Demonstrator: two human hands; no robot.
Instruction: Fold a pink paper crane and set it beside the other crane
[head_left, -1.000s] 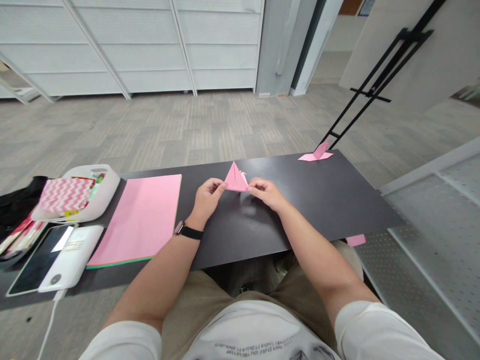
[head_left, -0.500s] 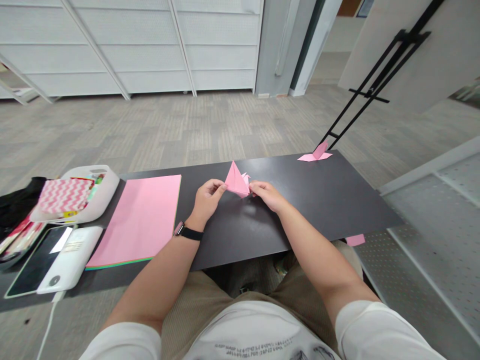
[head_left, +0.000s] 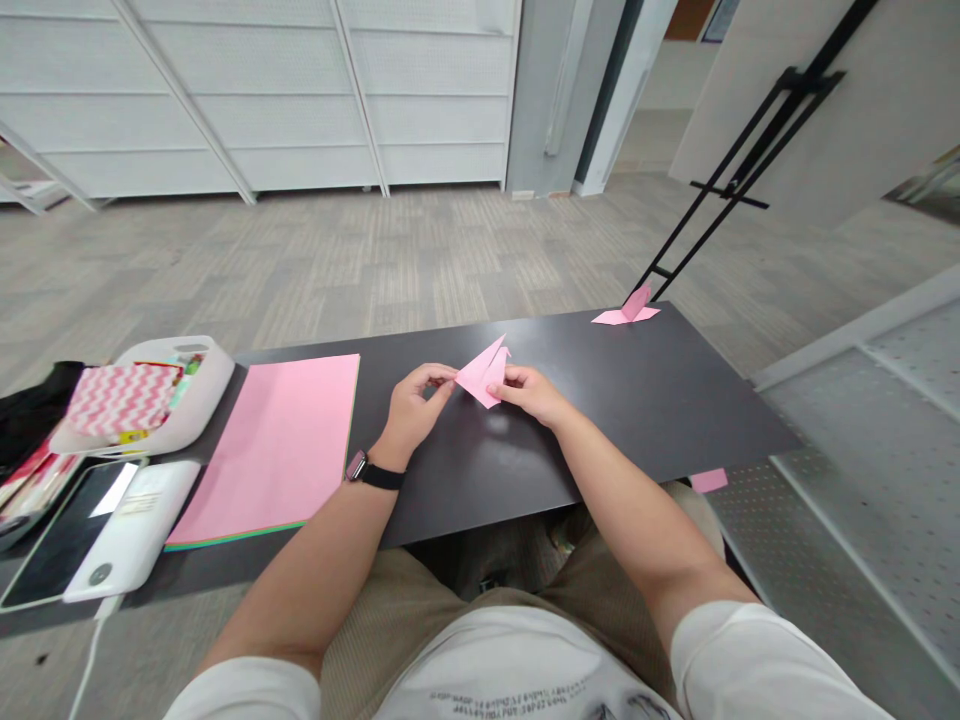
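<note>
A folded pink origami paper (head_left: 482, 374), with pointed corners, is held up between my hands over the dark table (head_left: 480, 470). My left hand (head_left: 418, 403) pinches its left tip between thumb and fingers. On the other side, my right hand (head_left: 531, 392) grips the right part, the thumb lying on the near face. Another folded pink paper piece (head_left: 628, 312), with one flap standing up, rests at the table's far right corner.
Left of my hands lies a stack of coloured paper (head_left: 277, 440), pink on top. Beyond it are a white basket (head_left: 214, 385) with packets, a white power bank (head_left: 131, 530) with a cable and a dark-screened phone (head_left: 56, 545). A black easel (head_left: 705, 215) stands behind the right corner.
The folded paper has turned in my hands, its upper point now leaning right. My right thumb has come onto its near face. The view has shifted slightly.
</note>
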